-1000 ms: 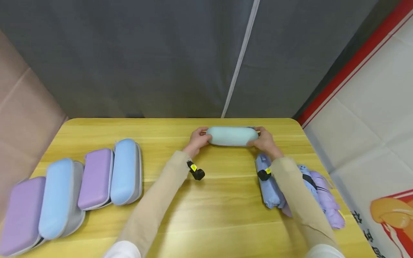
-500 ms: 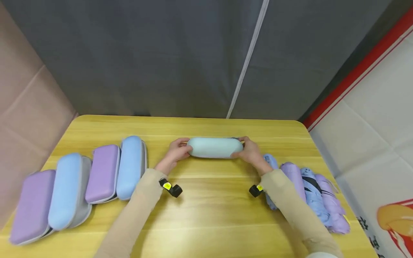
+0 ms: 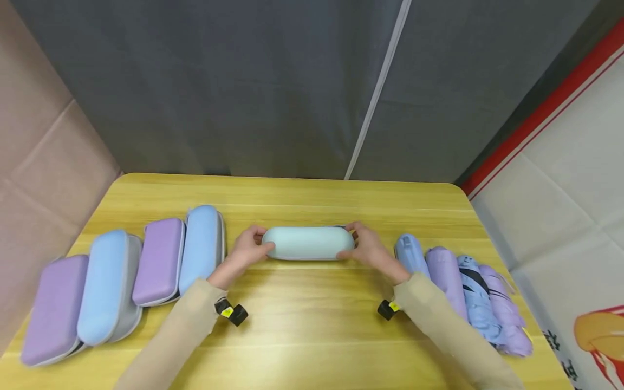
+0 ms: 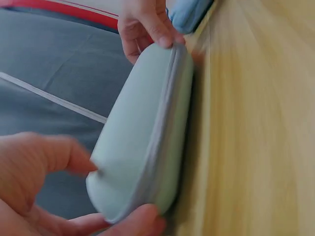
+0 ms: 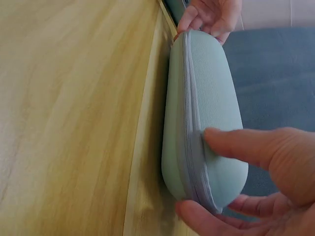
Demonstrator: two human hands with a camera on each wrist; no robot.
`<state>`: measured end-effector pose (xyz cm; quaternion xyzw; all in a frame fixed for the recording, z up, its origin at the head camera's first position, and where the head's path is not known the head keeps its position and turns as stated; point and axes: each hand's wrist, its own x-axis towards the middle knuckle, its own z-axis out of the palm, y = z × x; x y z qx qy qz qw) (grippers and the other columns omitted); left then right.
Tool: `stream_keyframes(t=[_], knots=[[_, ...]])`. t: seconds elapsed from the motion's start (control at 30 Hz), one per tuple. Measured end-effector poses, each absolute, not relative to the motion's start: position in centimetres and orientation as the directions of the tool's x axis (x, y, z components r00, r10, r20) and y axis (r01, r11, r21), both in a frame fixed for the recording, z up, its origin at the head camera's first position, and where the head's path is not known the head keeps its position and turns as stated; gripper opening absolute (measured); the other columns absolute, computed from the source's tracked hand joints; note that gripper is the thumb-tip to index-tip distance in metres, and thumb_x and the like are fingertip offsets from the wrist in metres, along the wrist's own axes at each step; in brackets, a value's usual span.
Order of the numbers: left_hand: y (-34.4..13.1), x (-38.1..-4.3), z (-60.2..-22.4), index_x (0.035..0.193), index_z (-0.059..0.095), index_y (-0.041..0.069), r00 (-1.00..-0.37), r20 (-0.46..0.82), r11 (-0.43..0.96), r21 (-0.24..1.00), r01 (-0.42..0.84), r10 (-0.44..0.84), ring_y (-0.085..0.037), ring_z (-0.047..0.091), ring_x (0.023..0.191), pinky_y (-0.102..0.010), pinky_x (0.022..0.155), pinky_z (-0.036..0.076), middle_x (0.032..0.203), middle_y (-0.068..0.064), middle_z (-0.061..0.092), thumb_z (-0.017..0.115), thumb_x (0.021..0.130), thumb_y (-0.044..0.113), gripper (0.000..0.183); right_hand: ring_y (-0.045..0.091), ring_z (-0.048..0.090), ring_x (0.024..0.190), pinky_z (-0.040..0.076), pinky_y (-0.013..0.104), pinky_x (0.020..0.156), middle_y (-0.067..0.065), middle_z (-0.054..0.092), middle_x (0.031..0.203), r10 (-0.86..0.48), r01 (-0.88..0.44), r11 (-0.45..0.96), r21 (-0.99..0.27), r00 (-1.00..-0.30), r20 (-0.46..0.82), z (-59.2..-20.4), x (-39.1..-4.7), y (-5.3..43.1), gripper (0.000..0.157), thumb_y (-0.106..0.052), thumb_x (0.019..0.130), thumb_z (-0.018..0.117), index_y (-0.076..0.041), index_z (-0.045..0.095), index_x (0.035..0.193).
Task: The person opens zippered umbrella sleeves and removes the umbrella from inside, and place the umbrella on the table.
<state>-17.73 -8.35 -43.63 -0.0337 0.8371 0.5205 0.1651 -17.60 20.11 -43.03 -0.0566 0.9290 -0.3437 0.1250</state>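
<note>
A pale mint-green zippered case, long with rounded ends, lies crosswise over the middle of the table. My left hand grips its left end, and my right hand holds the right end. From the left wrist, the case shows a grey zipper along its side, with my left thumb and fingers spread about the near end. The right wrist view has my right hand with thumb and fingers on either side of the case's end. Whether the case touches the table cannot be told.
Purple cases and blue cases stand in a row at left on the wooden table. Folded umbrellas, blue, purple, patterned blue and purple, lie at right. A grey curtain hangs behind.
Both hands have brought the mint-green case from near the table's back edge toward me and to the left. My right forearm now covers less of the folded umbrellas. The head view has shifted slightly.
</note>
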Motion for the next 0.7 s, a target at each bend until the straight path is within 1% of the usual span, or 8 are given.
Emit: stream_keyframes(t=[0.1,0.2,0.3,0.4,0.47,0.53,0.6,0.7], knots=[[-8.6,-17.3,-43.0,0.122,0.047,-0.011,-0.952,-0.258,0.609,0.785,-0.109,0.163,-0.036,0.055,0.102,-0.039,0.079,0.052,0.114,-0.027,0.055,0.066,0.082,0.014,0.051,0.025,0.056,0.08,0.049,0.035,0.07,0.021,0.058,0.105,-0.271,-0.097,0.733,-0.673,-0.949,-0.159,-43.2,-17.4,20.6,0.062,-0.016,0.073,0.08,0.002,0.049,0.122],[-8.6,-17.0,-42.8,0.123,0.048,-0.012,-0.96,-0.182,0.696,0.717,0.02,0.215,-0.037,0.055,0.104,-0.043,0.084,0.05,0.117,-0.027,0.055,0.073,0.078,0.016,0.058,0.025,0.058,0.081,0.05,0.034,0.069,0.02,0.058,0.106,-0.34,-0.142,0.693,-0.707,-0.929,-0.147,-43.3,-17.3,21.4,0.057,-0.016,0.076,0.077,0.002,0.049,0.123],[-8.6,-16.9,-43.0,0.124,0.049,-0.011,-0.955,-0.075,0.71,0.686,0.16,0.288,-0.039,0.053,0.107,-0.048,0.089,0.047,0.121,-0.027,0.053,0.078,0.072,0.014,0.065,0.026,0.06,0.087,0.051,0.035,0.073,0.018,0.059,0.106,-0.382,-0.151,0.664,-0.733,-0.91,-0.158,-43.2,-17.4,22.1,0.052,-0.019,0.082,0.073,0.001,0.051,0.124],[-8.8,-16.8,-43.6,0.124,0.051,-0.009,-0.933,0.033,0.695,0.658,0.29,0.358,-0.039,0.052,0.108,-0.051,0.092,0.044,0.121,-0.025,0.053,0.081,0.067,0.011,0.067,0.029,0.06,0.09,0.051,0.037,0.075,0.02,0.06,0.108,-0.428,-0.2,0.64,-0.742,-0.894,-0.129,-43.0,-17.8,22.3,0.042,-0.018,0.09,0.062,0.005,0.053,0.123],[-9.0,-16.9,-43.9,0.123,0.053,-0.008,-0.916,0.082,0.68,0.644,0.35,0.394,-0.039,0.053,0.107,-0.052,0.092,0.043,0.12,-0.023,0.054,0.082,0.065,0.01,0.068,0.03,0.06,0.088,0.051,0.037,0.073,0.022,0.061,0.109,-0.429,-0.193,0.635,-0.748,-0.894,-0.133,-42.9,-18.4,22.2,0.037,-0.016,0.095,0.054,0.006,0.055,0.123],[-9.2,-16.9,-44.2,0.122,0.053,-0.007,-0.904,0.109,0.669,0.638,0.382,0.413,-0.038,0.053,0.107,-0.052,0.092,0.044,0.119,-0.021,0.055,0.082,0.064,0.01,0.067,0.031,0.059,0.086,0.051,0.037,0.07,0.024,0.06,0.114,-0.422,-0.166,0.636,-0.753,-0.893,-0.159,-43.0,-19.0,22.0,0.035,-0.014,0.098,0.048,0.007,0.055,0.125],[-9.4,-17.0,-44.3,0.121,0.054,-0.007,-0.897,0.12,0.665,0.631,0.399,0.425,-0.037,0.053,0.107,-0.052,0.092,0.044,0.118,-0.02,0.055,0.082,0.064,0.01,0.066,0.029,0.06,0.087,0.052,0.035,0.068,0.024,0.057,0.121,-0.401,-0.098,0.647,-0.756,-0.887,-0.228,-43.0,-19.7,21.6,0.036,-0.015,0.099,0.044,0.005,0.054,0.127],[-9.5,-17.2,-44.4,0.121,0.054,-0.006,-0.893,0.12,0.668,0.623,0.408,0.434,-0.036,0.053,0.107,-0.052,0.092,0.044,0.118,-0.019,0.055,0.082,0.063,0.01,0.066,0.025,0.058,0.092,0.051,0.034,0.07,0.024,0.052,0.128,-0.399,-0.011,0.63,-0.777,-0.862,-0.312,-43.4,-20.8,21.3,0.036,-0.014,0.099,0.043,0.006,0.054,0.127]])
